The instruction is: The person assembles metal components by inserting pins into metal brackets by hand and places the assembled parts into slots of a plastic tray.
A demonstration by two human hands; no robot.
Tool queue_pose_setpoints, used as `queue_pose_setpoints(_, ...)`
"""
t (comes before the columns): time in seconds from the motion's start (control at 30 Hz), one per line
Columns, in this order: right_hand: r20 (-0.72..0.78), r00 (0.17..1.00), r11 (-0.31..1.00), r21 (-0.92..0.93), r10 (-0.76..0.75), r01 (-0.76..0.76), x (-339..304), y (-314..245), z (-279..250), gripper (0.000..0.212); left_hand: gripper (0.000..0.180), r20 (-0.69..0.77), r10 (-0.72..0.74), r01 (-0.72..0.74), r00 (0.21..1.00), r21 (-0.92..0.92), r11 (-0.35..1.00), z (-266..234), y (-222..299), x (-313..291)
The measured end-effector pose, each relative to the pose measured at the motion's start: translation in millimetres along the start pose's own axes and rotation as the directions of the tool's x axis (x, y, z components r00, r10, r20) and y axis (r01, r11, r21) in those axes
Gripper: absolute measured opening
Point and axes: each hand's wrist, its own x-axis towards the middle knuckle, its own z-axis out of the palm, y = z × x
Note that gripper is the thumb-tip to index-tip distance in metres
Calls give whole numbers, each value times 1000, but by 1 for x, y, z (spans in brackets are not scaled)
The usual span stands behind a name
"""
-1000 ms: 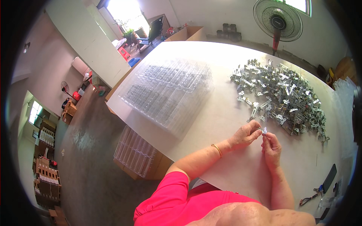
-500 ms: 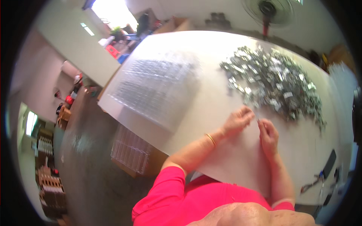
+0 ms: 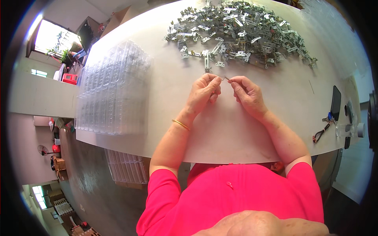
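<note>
Over the table, my left hand [image 3: 204, 93] is closed in a pinch, thumb against fingers; what it holds, if anything, is too small to make out. Close beside it, fingertips facing it across a small gap, my right hand [image 3: 249, 96] is closed on a thin dark metal piece [image 3: 227, 79] whose end points toward the left thumb. Beyond both hands lies a heap of small silvery metal brackets [image 3: 244, 35], flat strips and plates with holes. One metal bracket [image 3: 206, 62] stands out from the heap's near edge, just above my left fingertips.
Stacked clear plastic trays [image 3: 114, 90] stand on the table [image 3: 177, 145] at left; more trays [image 3: 126, 167] sit below its edge. At right lie a black phone [image 3: 336, 103], keys on a strap [image 3: 323, 131] and a clear bottle [image 3: 348, 130]. Clear plastic sheeting [image 3: 334, 35] hangs at far right.
The whole view has shifted, so the heap and trays appear in other places. Both hands remain close together in front of the heap, the right still pinching a thin piece.
</note>
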Motion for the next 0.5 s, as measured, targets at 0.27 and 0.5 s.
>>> queue_pose_setpoints(0.27, 1, 1000, 997, -73, -28, 28, -3, 0, 2, 12, 27, -27, 55, -52, 998, 86, 995, -1, -2, -4)
queue_pose_setpoints(0.5, -20, 1000, 997, -81, -9, 8, -2, -2, 3, 12, 28, -48, 50, -43, 998, 127, 991, -1, 0, -4)
